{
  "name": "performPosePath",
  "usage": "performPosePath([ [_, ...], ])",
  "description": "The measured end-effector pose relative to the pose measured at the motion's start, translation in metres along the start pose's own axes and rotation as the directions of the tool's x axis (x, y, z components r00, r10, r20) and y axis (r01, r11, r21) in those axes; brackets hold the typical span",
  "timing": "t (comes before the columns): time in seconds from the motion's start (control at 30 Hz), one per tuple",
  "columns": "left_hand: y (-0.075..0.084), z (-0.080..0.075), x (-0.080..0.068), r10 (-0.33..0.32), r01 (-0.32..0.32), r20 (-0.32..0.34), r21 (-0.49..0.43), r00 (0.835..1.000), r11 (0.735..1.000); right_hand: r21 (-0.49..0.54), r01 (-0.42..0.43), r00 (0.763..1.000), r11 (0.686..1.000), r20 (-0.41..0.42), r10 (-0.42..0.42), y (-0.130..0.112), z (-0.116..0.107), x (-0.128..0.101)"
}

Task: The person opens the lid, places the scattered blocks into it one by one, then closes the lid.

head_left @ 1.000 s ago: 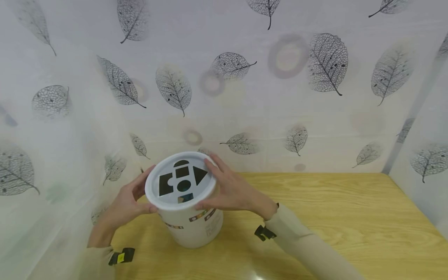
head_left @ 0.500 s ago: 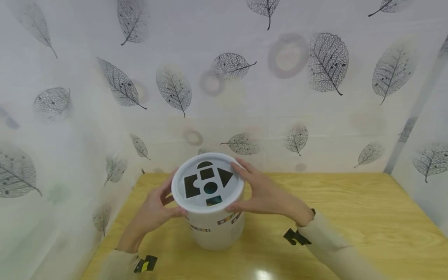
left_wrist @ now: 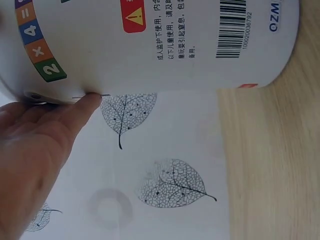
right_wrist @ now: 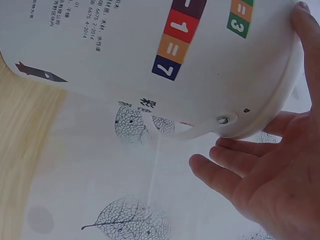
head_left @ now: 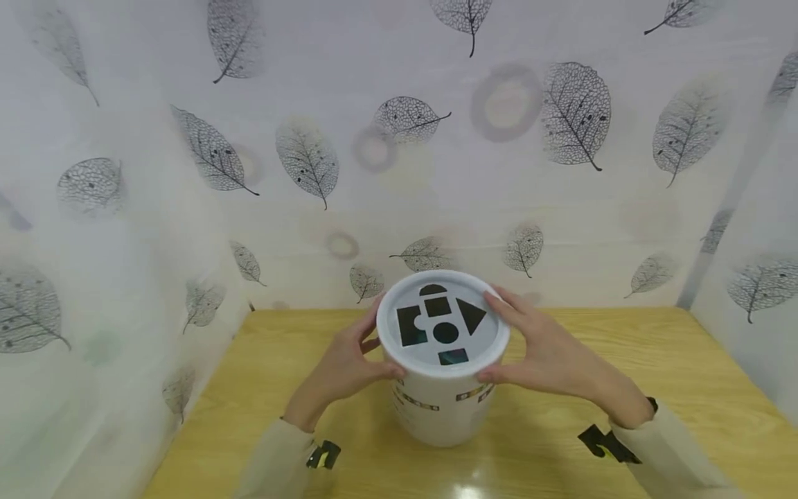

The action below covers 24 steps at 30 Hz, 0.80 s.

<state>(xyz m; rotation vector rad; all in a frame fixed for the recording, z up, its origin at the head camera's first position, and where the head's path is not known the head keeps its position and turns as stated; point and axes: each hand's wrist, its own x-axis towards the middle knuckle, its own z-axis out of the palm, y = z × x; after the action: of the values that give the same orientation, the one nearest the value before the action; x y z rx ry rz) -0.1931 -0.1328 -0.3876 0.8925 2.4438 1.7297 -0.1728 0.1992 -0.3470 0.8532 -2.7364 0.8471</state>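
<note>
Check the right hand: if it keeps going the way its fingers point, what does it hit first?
Probably the white shape-sorter bucket: the right hand points left at its lid, with thumb and fingertips apparently already on the rim.

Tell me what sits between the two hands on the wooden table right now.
In the head view, the white plastic bucket with a shape-cutout lid stands between the left hand and right hand; both grip its lid rim.
</note>
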Motion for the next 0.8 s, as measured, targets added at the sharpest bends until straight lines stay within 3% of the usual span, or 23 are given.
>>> performPosePath([
  [0.13,-0.004,0.001,0.009,0.021,-0.021,0.029,-0.001,0.999,1.0,-0.033,0.012,0.998,0.999,-0.058,-0.014,0.004,0.005,-0.004],
  [0.3,-0.007,0.002,0.009,0.017,-0.017,0.041,0.001,0.999,1.0,-0.028,0.019,0.995,0.999,-0.095,-0.022,0.004,0.01,-0.005],
  [0.43,-0.007,0.002,0.005,-0.015,0.013,0.025,0.074,1.0,0.997,0.009,-0.093,0.994,0.996,-0.053,0.093,0.003,0.009,-0.014],
  [0.5,-0.007,0.0,-0.004,-0.083,0.088,-0.033,0.18,0.996,0.98,0.015,-0.171,0.985,0.985,-0.037,0.171,0.004,0.008,-0.024],
  [0.6,-0.01,-0.004,-0.033,-0.162,0.199,-0.127,0.385,0.979,0.901,-0.007,-0.216,0.975,0.976,-0.06,0.215,0.013,0.008,-0.045],
  [0.67,-0.015,-0.006,-0.058,-0.166,0.239,-0.182,0.537,0.969,0.809,-0.08,-0.204,0.976,0.976,-0.098,0.196,0.022,0.01,-0.061],
  [0.8,-0.024,-0.006,-0.101,-0.072,0.203,-0.205,0.741,0.976,0.64,-0.248,-0.165,0.98,0.955,-0.153,0.13,0.042,0.016,-0.085],
])
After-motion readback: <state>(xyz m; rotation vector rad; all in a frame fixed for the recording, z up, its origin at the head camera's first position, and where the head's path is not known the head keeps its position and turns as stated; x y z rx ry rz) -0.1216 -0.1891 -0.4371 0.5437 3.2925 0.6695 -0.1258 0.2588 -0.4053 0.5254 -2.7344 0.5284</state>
